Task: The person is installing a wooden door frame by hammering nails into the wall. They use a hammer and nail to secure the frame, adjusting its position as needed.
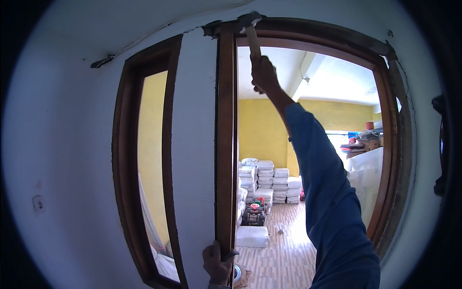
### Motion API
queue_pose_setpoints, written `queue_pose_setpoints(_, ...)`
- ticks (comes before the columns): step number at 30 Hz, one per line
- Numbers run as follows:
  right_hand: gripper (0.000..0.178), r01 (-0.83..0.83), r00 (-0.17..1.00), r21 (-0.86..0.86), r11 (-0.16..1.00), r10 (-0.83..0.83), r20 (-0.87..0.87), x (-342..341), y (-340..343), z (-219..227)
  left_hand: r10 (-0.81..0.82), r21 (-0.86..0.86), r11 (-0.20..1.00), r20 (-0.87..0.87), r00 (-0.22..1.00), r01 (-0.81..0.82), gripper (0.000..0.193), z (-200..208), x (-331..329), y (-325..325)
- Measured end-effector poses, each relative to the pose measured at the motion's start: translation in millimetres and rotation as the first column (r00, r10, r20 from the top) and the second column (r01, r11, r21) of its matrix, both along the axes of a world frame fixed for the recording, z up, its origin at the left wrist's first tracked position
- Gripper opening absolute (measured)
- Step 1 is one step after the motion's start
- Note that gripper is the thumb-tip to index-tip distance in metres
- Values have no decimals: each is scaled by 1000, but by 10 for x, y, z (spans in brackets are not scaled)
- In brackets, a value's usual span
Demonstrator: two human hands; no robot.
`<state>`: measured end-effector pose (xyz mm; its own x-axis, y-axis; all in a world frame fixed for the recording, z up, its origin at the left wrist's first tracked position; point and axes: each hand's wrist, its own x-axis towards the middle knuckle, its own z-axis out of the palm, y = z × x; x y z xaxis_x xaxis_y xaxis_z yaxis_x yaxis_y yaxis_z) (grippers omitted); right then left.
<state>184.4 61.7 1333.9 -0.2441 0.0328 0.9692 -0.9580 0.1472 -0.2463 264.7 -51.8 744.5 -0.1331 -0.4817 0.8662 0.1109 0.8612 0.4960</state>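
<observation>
My right hand (pixel 264 75) is closed round the wooden handle of a hammer (pixel 253 42), arm stretched up in a blue sleeve. The hammer's head is at the upper left corner of a brown wooden door frame (pixel 226 144); whether it touches the wood I cannot tell. Low on the frame's left post, my left hand (pixel 219 264) grips the wood, with a finger or thumb reaching across its face. Broken plaster and a dark gap run along the frame's top and left edges.
A narrow brown window frame (pixel 122 159) stands left of the doorway, beyond a white wall strip (pixel 195 144). Through the doorway are stacked white sacks (pixel 264 176), a dark machine (pixel 254 214) and a striped tiled floor (pixel 284 245). A wall socket (pixel 38 203) is at far left.
</observation>
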Motion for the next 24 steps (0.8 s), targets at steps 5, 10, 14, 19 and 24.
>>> queue_pose_setpoints(5,52,263,875,-187,947,-315,-367,-36,-14,415,60,-89,994,-45,997,-64,79,7,-21,-36)
queue_pose_setpoints(10,55,371,845,-242,897,-434,-314,20,-9,508,69,-66,995,-55,996,-72,78,1,-30,-9)
queue_pose_setpoints(14,59,186,983,57,981,-186,-14,144,143,469,71,-99,992,-76,995,-79,78,20,-9,5)
queue_pose_setpoints(19,58,76,995,64,995,-79,61,39,196,215,58,-95,994,-52,997,-63,81,69,53,40)
queue_pose_setpoints(24,49,-240,952,-31,970,241,187,-286,297,-391,49,-124,991,-68,996,-57,68,104,88,67)
